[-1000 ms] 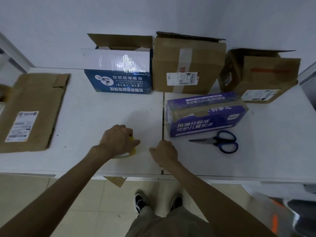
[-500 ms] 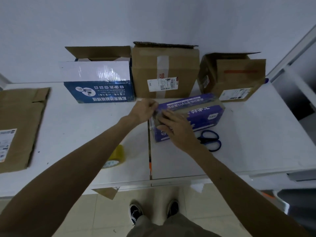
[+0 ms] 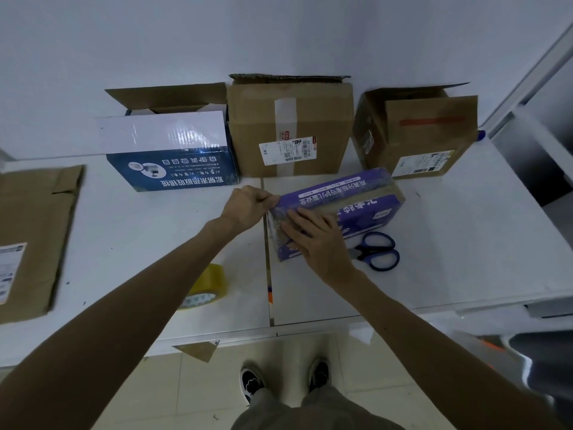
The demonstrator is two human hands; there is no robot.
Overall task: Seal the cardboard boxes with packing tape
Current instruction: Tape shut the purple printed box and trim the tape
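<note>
Pinching purple box [image 3: 342, 188] with left hand [image 3: 245, 207]; right hand [image 3: 316, 240] presses flat.

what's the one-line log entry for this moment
left hand: grips purple box end | right hand: flat on box | tape roll: on table, unheld

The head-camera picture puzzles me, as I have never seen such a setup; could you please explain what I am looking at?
There is no machine here. A person wears a wide-angle camera on the head, so the one picture looks forward and down at their work. On the white table lie a closed purple box, a roll of yellowish packing tape, blue-handled scissors and a flattened cardboard box. Three more cardboard boxes stand by the wall. The left hand pinches the purple box's upper left corner, while the right hand lies flat on it, fingers straight. Neither hand holds the roll.
</note>
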